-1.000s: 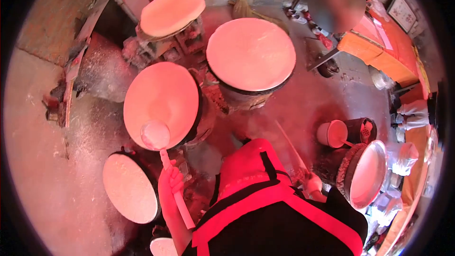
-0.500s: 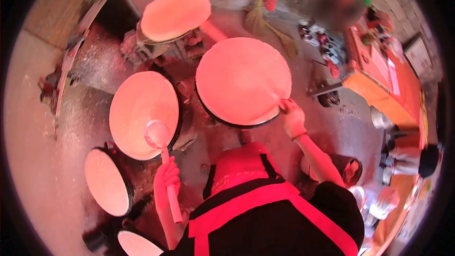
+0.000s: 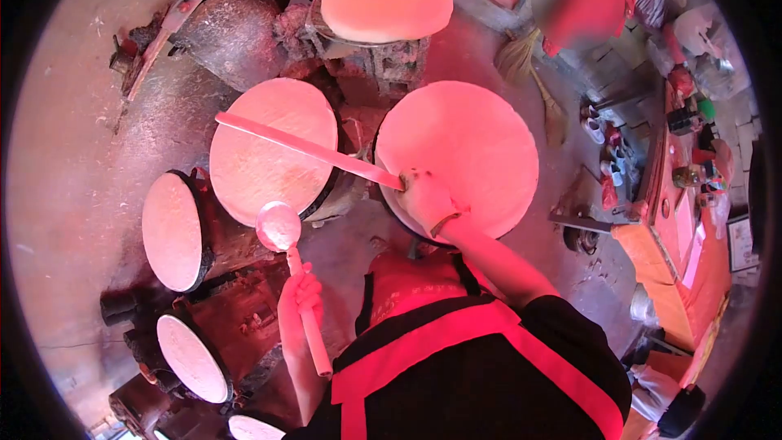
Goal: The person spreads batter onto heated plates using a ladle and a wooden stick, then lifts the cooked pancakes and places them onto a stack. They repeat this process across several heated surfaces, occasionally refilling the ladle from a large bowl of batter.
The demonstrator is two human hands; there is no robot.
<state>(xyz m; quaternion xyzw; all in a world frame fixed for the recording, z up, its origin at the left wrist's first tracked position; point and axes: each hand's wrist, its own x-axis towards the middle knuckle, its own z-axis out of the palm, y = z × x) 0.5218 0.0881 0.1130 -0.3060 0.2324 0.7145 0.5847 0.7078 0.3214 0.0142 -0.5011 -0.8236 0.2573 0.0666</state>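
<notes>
My left hand (image 3: 302, 295) is closed round the handle of a ladle (image 3: 279, 226). The ladle's round bowl is near the lower edge of the left griddle (image 3: 319, 208), which is covered by a thin, pale round sheet (image 3: 269, 171). My right hand (image 3: 428, 200) is closed on one end of a long flat stick (image 3: 301, 145). That stick reaches leftward across the gap and overlaps the left sheet in this view. Beneath my right hand and wrist lies another pale round sheet (image 3: 481, 138), spread on the griddle in front of me.
Another covered griddle (image 3: 387, 2) stands on a block support at the back. Further griddles (image 3: 173, 232) line the left side. To the right are an orange-sided table (image 3: 680, 277) and shoes (image 3: 611, 155) on the floor. A broom (image 3: 521, 57) and a person in red (image 3: 582, 8) are behind.
My right hand has moved left from the front griddle's right edge to over its sheet. The stick now points left. The ladle has come off the left sheet toward me, and the view has shifted.
</notes>
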